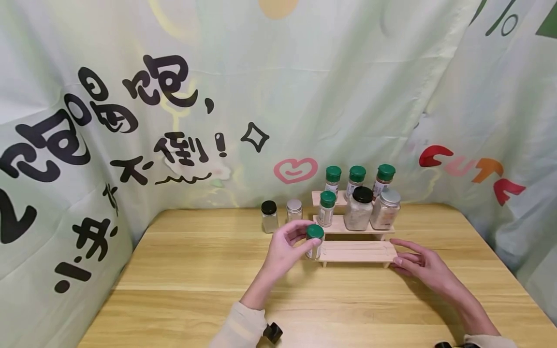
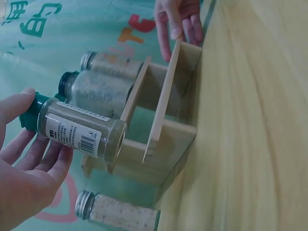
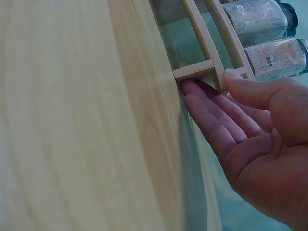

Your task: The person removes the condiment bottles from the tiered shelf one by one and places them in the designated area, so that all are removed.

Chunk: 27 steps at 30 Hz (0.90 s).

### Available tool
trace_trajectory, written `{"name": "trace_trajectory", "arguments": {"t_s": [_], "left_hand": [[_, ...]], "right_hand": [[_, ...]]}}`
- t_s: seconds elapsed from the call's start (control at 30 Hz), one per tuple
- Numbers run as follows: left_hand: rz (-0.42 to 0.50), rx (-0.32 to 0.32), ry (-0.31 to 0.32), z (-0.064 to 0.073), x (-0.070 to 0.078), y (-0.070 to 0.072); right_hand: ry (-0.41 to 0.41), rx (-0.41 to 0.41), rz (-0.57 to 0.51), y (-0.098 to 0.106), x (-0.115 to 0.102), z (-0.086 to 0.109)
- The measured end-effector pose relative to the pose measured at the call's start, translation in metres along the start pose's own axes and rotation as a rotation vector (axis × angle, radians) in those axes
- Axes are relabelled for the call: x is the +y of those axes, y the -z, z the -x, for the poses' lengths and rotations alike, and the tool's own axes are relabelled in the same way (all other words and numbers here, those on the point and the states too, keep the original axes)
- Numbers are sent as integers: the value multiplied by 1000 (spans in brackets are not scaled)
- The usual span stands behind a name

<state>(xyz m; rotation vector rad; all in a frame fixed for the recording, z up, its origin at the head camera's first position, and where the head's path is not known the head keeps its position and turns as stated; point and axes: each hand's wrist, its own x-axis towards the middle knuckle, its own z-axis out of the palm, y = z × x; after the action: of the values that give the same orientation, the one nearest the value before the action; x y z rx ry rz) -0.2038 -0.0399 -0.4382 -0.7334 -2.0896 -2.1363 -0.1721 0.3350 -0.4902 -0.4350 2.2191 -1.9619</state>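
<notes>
Pale yellow wood: table (image 1: 174,270), lengthwise grain, sheen on the surface, far corners rounded. Clock dial laid on it, 12 at the far edge, centre on the rack's lowest step.

Nearest: beige sleeves at 8 (image 1: 239,326) and 4 o'clock (image 1: 489,341), a black device (image 1: 272,332) at the left wrist.

Left hand (image 1: 280,249), 9 o'clock: fingers curved, parted only by the width of the green cap they pinch against the thumb. Held jar (image 2: 77,127) is clear, with a white barcode label and brownish contents; it stands out at the 9 o'clock end of the lowest step. Contact between its base and the step: cannot tell.

Right hand (image 1: 426,268), 3 o'clock: fingers half curled, thumb on the step's edge, lightly gripping that end of the wooden rack (image 1: 357,251).

Middle step, 9 to 3: green-capped jar (image 1: 326,210), black-lidded jar (image 1: 359,210), silver-lidded jar (image 1: 386,211). At 10 o'clock, on the table: black-capped jar (image 1: 270,217), silver-capped jar (image 1: 294,210). Top step: three green-capped jars (image 1: 357,179).

Farthest: pale green curtain (image 1: 330,106), softly creased, hung beyond the table and along its sides. Black characters (image 1: 167,79) toward 10, pink heart (image 1: 296,170) at 11, coloured letters (image 1: 472,171) at 2.
</notes>
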Motion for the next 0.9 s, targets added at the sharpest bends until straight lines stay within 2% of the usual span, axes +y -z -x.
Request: {"name": "trace_trajectory", "arguments": {"t_s": [0.4,0.9], "left_hand": [[16,35,-1,-2,-1,17],[21,142,-49,-7,5,50]], "right_hand": [[-41,25,26,-1,-2,-2],[-51,37,38,-1,-3,-2]]}}
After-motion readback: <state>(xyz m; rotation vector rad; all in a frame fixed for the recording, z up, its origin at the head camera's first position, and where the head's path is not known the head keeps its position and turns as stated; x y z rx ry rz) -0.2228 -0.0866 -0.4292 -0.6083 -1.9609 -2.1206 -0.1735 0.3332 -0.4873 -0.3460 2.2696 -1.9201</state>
